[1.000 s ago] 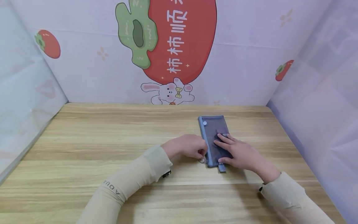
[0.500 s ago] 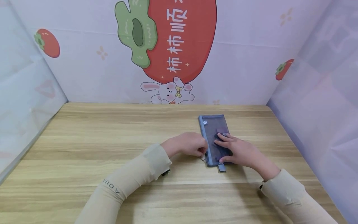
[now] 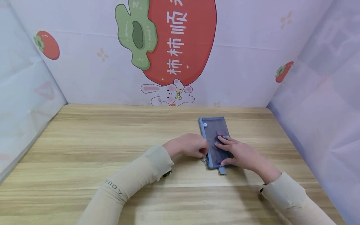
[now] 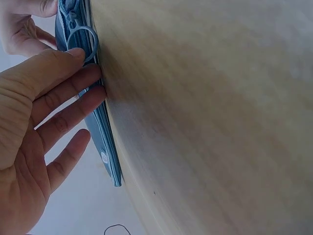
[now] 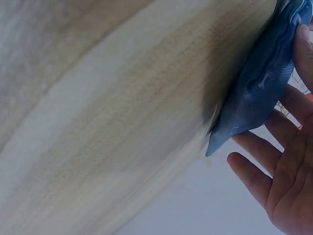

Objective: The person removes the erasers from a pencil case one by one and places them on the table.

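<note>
A blue-grey mesh zipper pouch (image 3: pixel 212 128) lies on the table, its zipper along the left long edge. My left hand (image 3: pixel 192 145) is at the near end of that edge. In the left wrist view, thumb and index finger pinch the zipper's ring pull (image 4: pixel 96 43), while the other fingers spread beside the zipper edge. My right hand (image 3: pixel 244 155) rests on the pouch with spread fingers, pressing its near right part. Dark contents show dimly through the mesh near the right fingertips. From the near end sticks out a small fabric tab (image 3: pixel 222 170).
The pouch and both hands are on a wood-grain table (image 3: pixel 112 134). A white back wall (image 3: pixel 239 72) with a printed red fruit and a rabbit stands at the far edge. Pale side walls (image 3: pixel 25 93) flank the table.
The ring pull has risen slightly toward my left fingertips. Both hands and the pouch otherwise keep their places; the head view shifts a little.
</note>
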Demonstrator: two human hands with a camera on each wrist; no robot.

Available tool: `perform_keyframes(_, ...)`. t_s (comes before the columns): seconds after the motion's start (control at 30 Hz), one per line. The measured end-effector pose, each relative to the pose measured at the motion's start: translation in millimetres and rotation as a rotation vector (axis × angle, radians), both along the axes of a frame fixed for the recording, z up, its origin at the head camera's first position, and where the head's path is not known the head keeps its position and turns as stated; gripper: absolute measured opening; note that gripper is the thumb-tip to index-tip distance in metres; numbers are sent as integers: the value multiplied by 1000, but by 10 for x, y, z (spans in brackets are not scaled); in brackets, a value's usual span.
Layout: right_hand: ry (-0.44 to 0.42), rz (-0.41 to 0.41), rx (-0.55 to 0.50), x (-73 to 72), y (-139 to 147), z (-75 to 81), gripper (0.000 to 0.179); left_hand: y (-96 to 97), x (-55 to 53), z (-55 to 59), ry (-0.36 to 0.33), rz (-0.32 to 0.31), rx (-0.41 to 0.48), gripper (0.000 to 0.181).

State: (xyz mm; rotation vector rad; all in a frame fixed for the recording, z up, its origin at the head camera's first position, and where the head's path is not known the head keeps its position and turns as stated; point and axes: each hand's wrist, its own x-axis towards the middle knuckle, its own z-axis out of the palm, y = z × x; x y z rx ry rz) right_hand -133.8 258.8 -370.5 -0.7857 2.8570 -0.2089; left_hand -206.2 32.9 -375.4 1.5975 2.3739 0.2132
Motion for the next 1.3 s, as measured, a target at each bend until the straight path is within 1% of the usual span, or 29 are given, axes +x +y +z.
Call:
perform_keyframes(0.13, 7, 0, 4, 5, 0, 9, 72, -11, -47, -10, 30, 11, 13, 8)
perform_keyframes(0.23, -5, -10, 1, 13, -2, 13, 72, -20, -77, -11, 42, 12, 16, 7)
perform_keyframes(0.37, -14, -11, -14, 28, -7, 21, 72, -28, -108, -13, 7, 16, 25, 8)
perform_keyframes(0.47, -10, -7, -17, 30, -9, 24, 72, -41, -140, -12, -18, 44, 38, 8)
perform_keyframes(0.6, -10, -11, -14, 33, -5, 12, 72, -62, -196, -10, -31, 72, 54, 8)
perform_keyframes(0.8, -20, -25, -17, 33, 16, -34, 73, -79, -270, -35, -58, 77, 85, 9)
perform_keyframes(0.93, -16, -27, -16, 18, 15, -41, 73, -90, -317, -46, -63, 86, 99, 9)
perform_keyframes(1.03, -14, -29, -13, 14, 7, -36, 73, -91, -334, -44, -66, 90, 95, 9)
perform_keyframes(1.3, 2, -17, -22, 34, -6, -6, 70, -83, -323, -43, -74, 106, 84, 8)
